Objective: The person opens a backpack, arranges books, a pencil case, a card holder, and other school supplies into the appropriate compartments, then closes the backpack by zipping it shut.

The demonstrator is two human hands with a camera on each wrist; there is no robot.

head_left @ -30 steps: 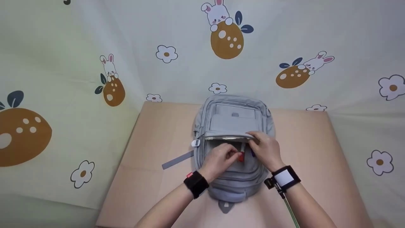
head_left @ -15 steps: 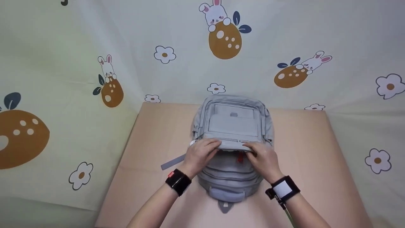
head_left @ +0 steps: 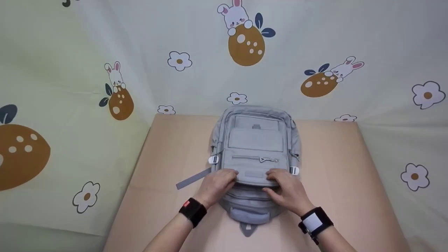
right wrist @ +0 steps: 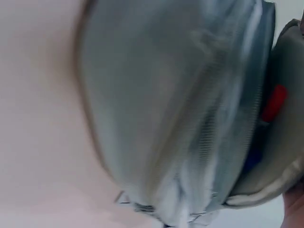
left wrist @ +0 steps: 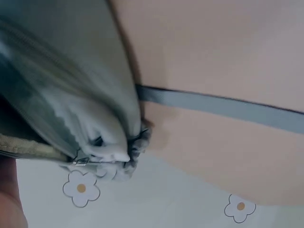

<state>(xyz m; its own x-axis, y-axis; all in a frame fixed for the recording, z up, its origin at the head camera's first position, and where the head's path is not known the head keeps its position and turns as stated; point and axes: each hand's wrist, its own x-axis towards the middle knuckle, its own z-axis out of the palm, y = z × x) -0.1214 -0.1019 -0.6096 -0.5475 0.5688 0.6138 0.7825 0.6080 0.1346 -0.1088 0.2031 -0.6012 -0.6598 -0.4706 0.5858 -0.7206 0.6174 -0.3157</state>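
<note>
A grey backpack (head_left: 259, 138) lies on its back with its top handle (head_left: 249, 216) toward me. Its front pocket flap (head_left: 254, 175) is folded down over the pocket mouth. My left hand (head_left: 216, 187) grips the left part of the flap's lower edge, the thumb hidden. At the right part of that edge my right hand (head_left: 289, 193) pinches it, fingers on top and thumb below. Through the gap seen in the right wrist view, a red piece (right wrist: 274, 103) shows inside the pocket, with something dark blue (right wrist: 254, 157) by it; their kind cannot be told.
The backpack rests on a light brown board (head_left: 336, 182). A grey strap (head_left: 193, 179) sticks out to the left. White zipper tags (head_left: 214, 160) hang at the flap's sides. Behind the board rises a pale curtain (head_left: 206, 80) with printed rabbits and flowers.
My left hand has come out of the pocket and taken the flap's edge. Both hands have drawn the flap down toward me, covering the pocket mouth and the red piece in the head view.
</note>
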